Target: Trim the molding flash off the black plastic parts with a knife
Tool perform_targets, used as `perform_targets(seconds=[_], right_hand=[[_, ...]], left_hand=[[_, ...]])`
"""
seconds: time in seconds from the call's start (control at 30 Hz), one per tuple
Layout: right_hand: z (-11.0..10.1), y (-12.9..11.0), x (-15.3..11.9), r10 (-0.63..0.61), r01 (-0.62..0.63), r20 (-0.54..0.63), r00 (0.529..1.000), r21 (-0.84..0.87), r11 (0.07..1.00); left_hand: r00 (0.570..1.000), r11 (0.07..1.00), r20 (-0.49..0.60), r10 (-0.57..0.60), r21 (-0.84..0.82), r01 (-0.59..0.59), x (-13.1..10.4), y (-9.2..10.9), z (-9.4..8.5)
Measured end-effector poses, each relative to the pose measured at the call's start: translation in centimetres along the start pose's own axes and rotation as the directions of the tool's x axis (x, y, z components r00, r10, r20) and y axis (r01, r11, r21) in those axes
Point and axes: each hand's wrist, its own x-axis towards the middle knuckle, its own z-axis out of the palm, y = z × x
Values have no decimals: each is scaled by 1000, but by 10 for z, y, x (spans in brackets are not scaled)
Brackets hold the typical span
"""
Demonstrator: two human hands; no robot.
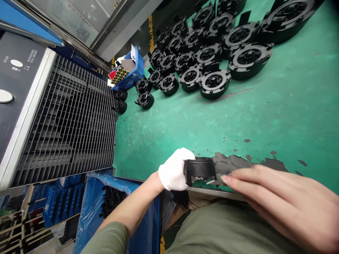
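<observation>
My left hand (177,170), in a white glove, is closed around the side of a black plastic ring-shaped housing (201,168). It holds the housing on its side above the worn front edge of the green table. My right hand (275,190) is bare and comes in from the right, its fingers pressed together and pointing at the housing's lower right rim. A short pale sliver (211,182) shows between those fingertips and the housing. Whether the fingers grip it is unclear.
Several black round housings (215,82) stand in rows on the green table (169,130) toward the back. A blue bin (136,67) with papers and stickers sits at the back left. Left are a grilled machine (66,120) and a plastic-lined blue crate (91,201) of black parts.
</observation>
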Motion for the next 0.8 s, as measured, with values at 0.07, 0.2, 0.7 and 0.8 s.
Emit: perform_targets(seconds=[0.07, 0.2, 0.7, 0.8], right_hand=[[-1, 4, 3, 109, -107, -45, 993, 50, 993], [1, 7, 8, 242, -239, -25, 970, 100, 966], [9, -3, 37, -37, 34, -26, 999, -100, 994], [12, -10, 33, -147, 142, -23, 989, -160, 977]], left_hand=[[1000, 1000, -14, 8, -5, -8, 0, 0, 0], [998, 999, -55, 20, -36, -22, 0, 0, 2], [998, 999, -45, -39, 9, 40, -1, -7, 8], [996, 1000, -84, -21, -4, 21, 0, -7, 9]])
